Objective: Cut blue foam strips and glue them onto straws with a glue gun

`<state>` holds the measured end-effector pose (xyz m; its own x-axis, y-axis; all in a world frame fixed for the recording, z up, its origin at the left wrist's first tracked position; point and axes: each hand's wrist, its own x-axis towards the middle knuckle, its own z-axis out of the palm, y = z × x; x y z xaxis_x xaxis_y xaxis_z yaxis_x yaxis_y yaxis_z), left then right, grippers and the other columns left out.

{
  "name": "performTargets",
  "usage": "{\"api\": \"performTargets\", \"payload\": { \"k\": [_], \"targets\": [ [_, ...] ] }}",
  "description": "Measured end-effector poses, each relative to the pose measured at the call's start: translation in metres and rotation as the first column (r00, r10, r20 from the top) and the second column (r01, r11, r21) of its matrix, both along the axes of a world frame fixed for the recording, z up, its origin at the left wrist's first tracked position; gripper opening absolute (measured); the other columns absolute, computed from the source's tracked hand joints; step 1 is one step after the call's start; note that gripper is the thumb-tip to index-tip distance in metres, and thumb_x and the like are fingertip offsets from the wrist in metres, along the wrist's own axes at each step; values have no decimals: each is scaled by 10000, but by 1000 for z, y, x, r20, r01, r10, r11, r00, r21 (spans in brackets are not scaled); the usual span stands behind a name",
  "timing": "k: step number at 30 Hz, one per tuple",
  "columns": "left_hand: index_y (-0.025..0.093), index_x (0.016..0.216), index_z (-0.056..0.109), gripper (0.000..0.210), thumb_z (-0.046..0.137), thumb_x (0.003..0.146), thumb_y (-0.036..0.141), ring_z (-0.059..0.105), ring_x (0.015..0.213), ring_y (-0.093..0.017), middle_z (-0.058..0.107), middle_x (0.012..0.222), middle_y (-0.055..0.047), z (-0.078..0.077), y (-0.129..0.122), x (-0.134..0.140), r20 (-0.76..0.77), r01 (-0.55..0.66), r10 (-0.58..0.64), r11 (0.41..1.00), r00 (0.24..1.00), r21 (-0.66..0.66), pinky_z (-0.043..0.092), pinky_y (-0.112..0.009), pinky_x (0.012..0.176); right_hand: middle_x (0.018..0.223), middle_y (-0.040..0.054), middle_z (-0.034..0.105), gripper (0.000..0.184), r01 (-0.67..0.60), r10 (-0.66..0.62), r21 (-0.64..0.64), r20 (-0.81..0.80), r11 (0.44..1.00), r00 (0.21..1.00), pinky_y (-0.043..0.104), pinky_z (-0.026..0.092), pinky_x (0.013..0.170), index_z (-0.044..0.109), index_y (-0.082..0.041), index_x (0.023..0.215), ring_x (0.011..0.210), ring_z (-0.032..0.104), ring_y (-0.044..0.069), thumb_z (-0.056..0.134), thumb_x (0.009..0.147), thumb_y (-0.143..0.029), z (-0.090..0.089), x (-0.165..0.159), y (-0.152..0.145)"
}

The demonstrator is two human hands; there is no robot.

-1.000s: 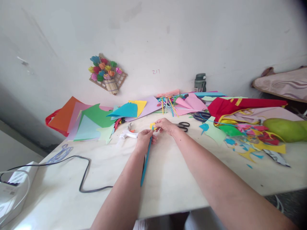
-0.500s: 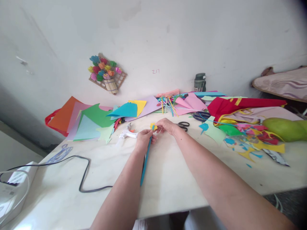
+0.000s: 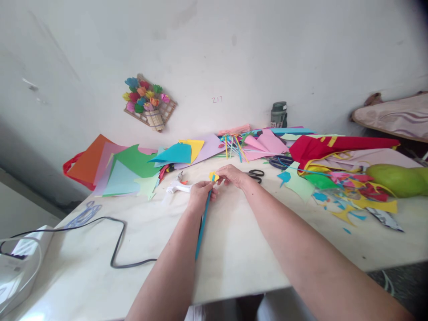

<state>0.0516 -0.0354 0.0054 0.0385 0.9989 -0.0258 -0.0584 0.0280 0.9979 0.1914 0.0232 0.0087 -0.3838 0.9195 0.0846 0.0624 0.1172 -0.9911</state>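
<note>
Over the middle of the table, my left hand (image 3: 201, 194) is closed on a long blue paper strip (image 3: 203, 227), which slants down toward the near edge. At the strip's upper end sits a small yellow paper piece (image 3: 214, 176). My right hand (image 3: 230, 175) pinches the right side of that yellow piece between thumb and fingers. Just left of my left hand lies a white hot glue gun (image 3: 179, 187), partly hidden by the hand. Behind my right wrist are black-handled scissors (image 3: 257, 174), their blades hidden.
Coloured paper sheets (image 3: 133, 165) lie at the back left. Paper scraps (image 3: 347, 200) and a green mango-like fruit (image 3: 391, 180) are at the right. A black cord (image 3: 124, 236) crosses the left side to a power strip (image 3: 30, 249). A bottle (image 3: 278, 114) stands at the back.
Almost nothing differs. The yellow piece appears turned very slightly at the fingertips; both hands keep their places.
</note>
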Motion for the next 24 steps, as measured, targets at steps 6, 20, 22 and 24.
{"api": "performTargets", "payload": {
  "k": [6, 20, 22, 24],
  "targets": [
    [109, 682, 543, 292, 655, 588, 361, 444, 344, -69, 557, 481, -22, -1, 2, -1, -8, -1, 1, 1000, 1000, -4, 344, -194, 356, 581, 30, 616, 155, 11, -11, 10, -26, 1000, 1000, 180, 331, 401, 613, -128, 609, 531, 571, 115, 510, 614, -243, 1, 0, -1],
    [111, 682, 545, 247, 613, 609, 337, 413, 322, -63, 542, 463, -5, -1, 2, -1, -81, 30, -30, 1000, 996, 3, 323, -190, 338, 599, 22, 608, 257, 63, -64, -53, -20, 997, 998, 185, 330, 429, 630, -132, 687, 536, 533, 103, 582, 621, -376, 2, -3, 0],
    [113, 692, 546, 248, 612, 610, 338, 414, 325, -63, 542, 462, -3, -2, 2, -1, -86, 26, -26, 1000, 996, -4, 323, -188, 339, 599, 16, 602, 231, 86, -87, -25, -22, 996, 996, 178, 322, 428, 623, -135, 666, 554, 527, 101, 586, 611, -355, 0, -4, 1],
    [116, 702, 547, 263, 615, 608, 351, 413, 322, -61, 544, 464, -1, -2, 2, -1, -90, 26, -27, 1000, 996, -8, 317, -186, 337, 605, 12, 600, 197, 97, -98, -11, -36, 995, 995, 177, 320, 422, 613, -138, 644, 567, 524, 104, 584, 601, -329, -1, -6, 2]
  ]
}}
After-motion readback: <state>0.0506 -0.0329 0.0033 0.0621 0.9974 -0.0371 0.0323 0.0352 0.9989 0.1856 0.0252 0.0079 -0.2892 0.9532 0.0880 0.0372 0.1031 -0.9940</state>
